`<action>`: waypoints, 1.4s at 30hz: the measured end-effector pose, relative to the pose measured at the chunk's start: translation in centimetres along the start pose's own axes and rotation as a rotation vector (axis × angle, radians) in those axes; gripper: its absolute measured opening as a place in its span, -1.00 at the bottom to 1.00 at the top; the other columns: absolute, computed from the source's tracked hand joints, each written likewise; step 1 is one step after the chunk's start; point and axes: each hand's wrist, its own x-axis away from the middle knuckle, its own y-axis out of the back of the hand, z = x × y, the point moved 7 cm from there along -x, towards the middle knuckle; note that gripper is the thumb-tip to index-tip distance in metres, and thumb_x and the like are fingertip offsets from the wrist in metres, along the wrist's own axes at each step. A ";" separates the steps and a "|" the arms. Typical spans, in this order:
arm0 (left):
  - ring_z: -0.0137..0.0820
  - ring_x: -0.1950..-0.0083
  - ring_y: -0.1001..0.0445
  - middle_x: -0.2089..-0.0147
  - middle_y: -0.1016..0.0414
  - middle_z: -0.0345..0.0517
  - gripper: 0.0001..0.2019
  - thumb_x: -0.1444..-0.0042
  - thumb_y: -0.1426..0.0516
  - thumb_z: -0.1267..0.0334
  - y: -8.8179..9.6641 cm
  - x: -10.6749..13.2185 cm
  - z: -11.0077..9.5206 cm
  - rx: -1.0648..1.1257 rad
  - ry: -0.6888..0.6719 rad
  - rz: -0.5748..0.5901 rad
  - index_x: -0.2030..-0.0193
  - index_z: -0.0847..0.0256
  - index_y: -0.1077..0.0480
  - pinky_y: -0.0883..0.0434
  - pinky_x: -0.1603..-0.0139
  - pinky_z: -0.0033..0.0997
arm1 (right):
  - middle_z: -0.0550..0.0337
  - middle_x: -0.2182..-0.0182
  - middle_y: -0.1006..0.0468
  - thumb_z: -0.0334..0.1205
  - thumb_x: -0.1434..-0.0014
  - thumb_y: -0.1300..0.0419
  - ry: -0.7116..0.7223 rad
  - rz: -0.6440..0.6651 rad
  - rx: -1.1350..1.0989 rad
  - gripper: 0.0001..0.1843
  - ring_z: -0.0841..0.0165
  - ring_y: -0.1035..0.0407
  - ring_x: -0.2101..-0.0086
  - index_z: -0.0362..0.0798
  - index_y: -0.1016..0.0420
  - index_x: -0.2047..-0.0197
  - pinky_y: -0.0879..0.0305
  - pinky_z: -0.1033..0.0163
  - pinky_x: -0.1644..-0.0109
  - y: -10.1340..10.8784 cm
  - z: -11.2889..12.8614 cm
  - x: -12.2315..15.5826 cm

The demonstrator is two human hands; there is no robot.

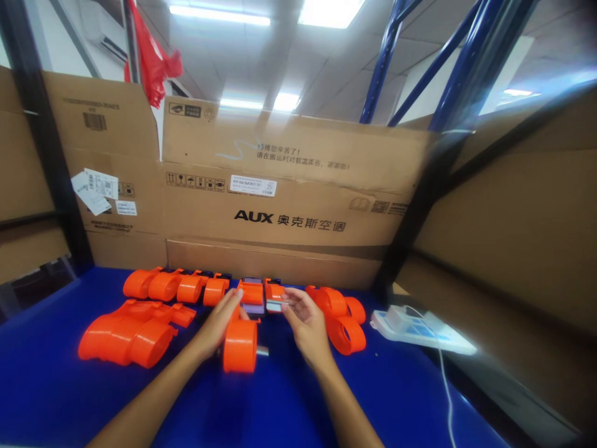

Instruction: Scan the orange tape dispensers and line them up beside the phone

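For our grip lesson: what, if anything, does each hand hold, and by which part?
The left hand holds an orange piece by its upper end. The right hand appears to pinch a silvery piece by its right end.

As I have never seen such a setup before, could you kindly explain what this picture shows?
Gladly. There is no machine here: these are a person's two bare hands, seen by a camera worn on that person's head, looking forward and down. They are above a blue surface. The left hand holds an orange ring. The right hand has its fingertips at a pale strip; whether they grip it, I cannot tell. More rings lie to both sides and behind the hands. At the right is a power strip, and printed cardboard stands across the back.
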 end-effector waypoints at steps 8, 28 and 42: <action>-0.39 0.52 -0.42 0.43 -0.59 -0.08 -0.58 -0.17 -0.13 -0.20 -1.6 0.5 0.3 -0.236 0.036 0.140 0.28 0.18 -0.42 -0.30 0.45 -0.47 | 0.09 0.19 -0.57 -0.11 -0.13 -0.33 0.042 -0.161 -0.005 -0.75 0.23 -0.47 0.15 0.00 -0.48 0.14 -0.41 0.07 -0.02 1.5 0.1 0.0; -0.44 0.57 -0.38 0.38 -0.59 -0.10 -0.60 -0.14 -0.16 -0.17 -2.1 0.8 1.2 -0.190 0.118 0.224 0.18 0.14 -0.36 -0.26 0.49 -0.48 | 0.05 0.19 -0.46 -0.15 -0.22 -0.17 0.157 -0.136 0.145 -0.87 0.21 -0.39 0.13 0.02 -0.33 0.32 -0.35 0.09 0.02 0.7 1.0 0.4; -0.39 0.53 -0.48 0.44 -0.53 -0.14 -0.49 -0.13 -0.19 -0.20 -2.5 1.1 0.3 0.070 0.173 0.197 0.05 0.23 -0.39 -0.41 0.42 -0.42 | 0.09 0.21 -0.50 -0.22 -0.27 -0.18 0.234 -0.071 0.252 -0.92 0.26 -0.44 0.22 -0.01 -0.47 0.19 -0.39 0.16 0.12 -0.1 1.5 0.6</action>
